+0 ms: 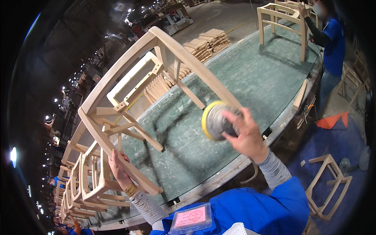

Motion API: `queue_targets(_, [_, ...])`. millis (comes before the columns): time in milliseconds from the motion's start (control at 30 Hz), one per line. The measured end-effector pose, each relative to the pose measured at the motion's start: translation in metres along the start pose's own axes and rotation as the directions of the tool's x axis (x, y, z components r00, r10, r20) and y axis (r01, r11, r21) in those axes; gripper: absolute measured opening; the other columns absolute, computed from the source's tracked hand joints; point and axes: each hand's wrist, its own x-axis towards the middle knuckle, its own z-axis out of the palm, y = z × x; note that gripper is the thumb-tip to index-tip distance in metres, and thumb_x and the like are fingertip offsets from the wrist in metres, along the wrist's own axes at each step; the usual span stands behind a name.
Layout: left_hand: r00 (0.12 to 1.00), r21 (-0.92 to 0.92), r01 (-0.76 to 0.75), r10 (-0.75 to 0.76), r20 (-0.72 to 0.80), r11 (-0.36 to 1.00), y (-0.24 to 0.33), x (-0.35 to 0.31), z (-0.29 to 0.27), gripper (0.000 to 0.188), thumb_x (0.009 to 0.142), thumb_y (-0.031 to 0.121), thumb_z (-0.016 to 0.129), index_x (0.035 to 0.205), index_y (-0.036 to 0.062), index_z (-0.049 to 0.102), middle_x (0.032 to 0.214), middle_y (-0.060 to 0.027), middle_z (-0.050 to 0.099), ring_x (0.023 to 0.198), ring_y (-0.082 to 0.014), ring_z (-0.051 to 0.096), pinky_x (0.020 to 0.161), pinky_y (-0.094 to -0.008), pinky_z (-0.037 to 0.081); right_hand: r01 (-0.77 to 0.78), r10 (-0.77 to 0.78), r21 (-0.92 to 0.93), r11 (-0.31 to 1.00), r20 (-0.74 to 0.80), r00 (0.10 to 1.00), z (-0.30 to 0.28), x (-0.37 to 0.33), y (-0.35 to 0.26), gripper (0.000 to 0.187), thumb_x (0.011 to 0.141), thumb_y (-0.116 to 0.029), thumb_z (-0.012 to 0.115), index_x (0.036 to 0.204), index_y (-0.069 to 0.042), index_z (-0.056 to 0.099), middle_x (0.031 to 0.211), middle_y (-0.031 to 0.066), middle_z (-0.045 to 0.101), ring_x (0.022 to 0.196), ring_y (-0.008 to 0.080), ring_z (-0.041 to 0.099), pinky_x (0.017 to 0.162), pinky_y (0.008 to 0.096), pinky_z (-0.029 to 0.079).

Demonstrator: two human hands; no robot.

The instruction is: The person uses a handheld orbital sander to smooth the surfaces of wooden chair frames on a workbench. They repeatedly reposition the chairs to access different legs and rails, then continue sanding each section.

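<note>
A pale, unfinished wooden chair frame (188, 58) stands tilted on the green worktable before me, its bare seat frame and slimmer legs showing behind the long posts. My left hand (120, 168) is wrapped round its near-left post, low down. In my right hand (247, 135) is a round grey sander (219, 122) with a yellow rim, blurred by motion. The sander is beside the lower end of the chair's right post. Whether its face touches the wood, I cannot tell.
More chair frames (84, 176) crowd the table's left end. Wood slats (207, 43) are stacked beyond the green table (250, 74). At the far right, a person in blue (333, 43) handles another chair frame (270, 25). A wooden frame (327, 188) lies on the floor at right.
</note>
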Motion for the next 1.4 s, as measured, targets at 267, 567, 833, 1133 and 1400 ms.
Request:
queue_targets(267, [0.999,-0.008,-0.003,0.004,0.032,1.000,-0.005,-0.010,-0.004,0.031,0.089,0.029,0.062,0.096,0.0071,0.042,0.073,-0.0059,0.051,0.055,-0.0125,0.052,0.046,-0.0247,0.044,-0.072,0.076,-0.264,0.962,0.006,0.997,-0.006,0.038,0.026,0.070,0.067,-0.009,0.076,0.129,-0.027,0.047,0.107,0.0170,0.045,0.085,0.0381,0.061,0.069,0.0438,0.052])
queue_targets(567, [1.000,-0.007,-0.004,0.004,-0.007,1.000,-0.003,-0.019,0.002,0.028,0.088,0.025,0.062,0.096,0.0071,0.041,0.072,-0.0056,0.051,0.055,-0.0124,0.051,0.046,-0.0240,0.042,-0.125,0.134,-0.250,0.960,0.019,0.991,0.000,0.049,0.022,0.068,0.069,-0.008,0.074,0.128,-0.028,0.047,0.108,0.0181,0.045,0.082,0.0395,0.062,0.071,0.0447,0.053])
queue_targets(833, [1.000,-0.028,-0.013,0.012,-0.016,1.000,-0.004,-0.022,0.007,0.027,0.088,0.023,0.062,0.095,0.0064,0.043,0.072,-0.0062,0.052,0.053,-0.0132,0.052,0.046,-0.0247,0.042,-0.132,0.133,-0.242,0.961,-0.012,0.991,0.000,0.053,0.024,0.066,0.067,-0.009,0.075,0.126,-0.026,0.050,0.107,0.0164,0.046,0.087,0.0391,0.061,0.074,0.0447,0.052])
queue_targets(1133, [0.999,-0.063,-0.026,0.027,0.019,0.998,-0.009,-0.019,0.001,0.033,0.086,0.023,0.064,0.101,0.0054,0.041,0.072,-0.0073,0.052,0.053,-0.0143,0.052,0.046,-0.0257,0.043,-0.138,0.129,-0.261,0.956,-0.051,0.990,-0.003,0.060,0.030,0.068,0.066,-0.010,0.075,0.127,-0.027,0.049,0.105,0.0177,0.047,0.087,0.0414,0.059,0.074,0.0465,0.050])
queue_targets(1400, [0.999,-0.081,-0.028,0.030,0.029,0.996,-0.008,-0.025,-0.003,0.033,0.085,0.021,0.064,0.103,0.0058,0.041,0.071,-0.0063,0.051,0.052,-0.0142,0.052,0.045,-0.0260,0.044,-0.191,0.194,-0.236,0.953,-0.014,0.981,-0.010,0.053,0.028,0.068,0.066,-0.009,0.075,0.126,-0.026,0.049,0.105,0.0157,0.049,0.090,0.0390,0.060,0.077,0.0445,0.051])
